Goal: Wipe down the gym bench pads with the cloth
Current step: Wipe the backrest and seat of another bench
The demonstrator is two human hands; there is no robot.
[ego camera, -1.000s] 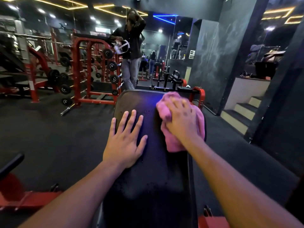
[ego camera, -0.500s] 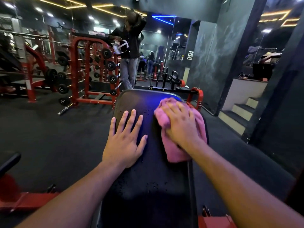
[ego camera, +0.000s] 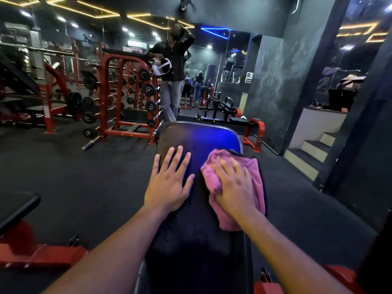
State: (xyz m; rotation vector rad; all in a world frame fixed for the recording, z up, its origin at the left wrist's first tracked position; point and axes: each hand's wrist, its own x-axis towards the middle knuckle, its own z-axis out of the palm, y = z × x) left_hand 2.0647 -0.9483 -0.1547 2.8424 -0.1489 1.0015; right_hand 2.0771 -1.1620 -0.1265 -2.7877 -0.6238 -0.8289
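Pressing down through a flat palm was what the head view showed: the right hand point(ego camera: 235, 185) lay on the pink cloth point(ego camera: 254, 177), fingers straight and spread over it, not curled round it, so the cloth was pinned to the pad rather than gripped. The cloth sat bunched on the right side of the black bench pad point(ego camera: 191, 240), its outer edge hanging just past the pad's right rim. The left hand point(ego camera: 169, 181) rested bare on the pad's left half, fingers straight and slightly fanned, holding nothing, apparently steadying the bench. Small droplets or specks showed on the pad near the left hand and lower down the middle, so that part likely remained to be wiped. To do the stroke well, the palm would have needed even pressure and overlapping passes from the far rounded end toward the body, with the cloth kept flat so no fold dragged dry. The left hand would have had to shift aside before its strip could be reached. Beyond the bench stood a red weight rack point(ego camera: 127, 98) and a person point(ego camera: 174, 81), well apart from the work.
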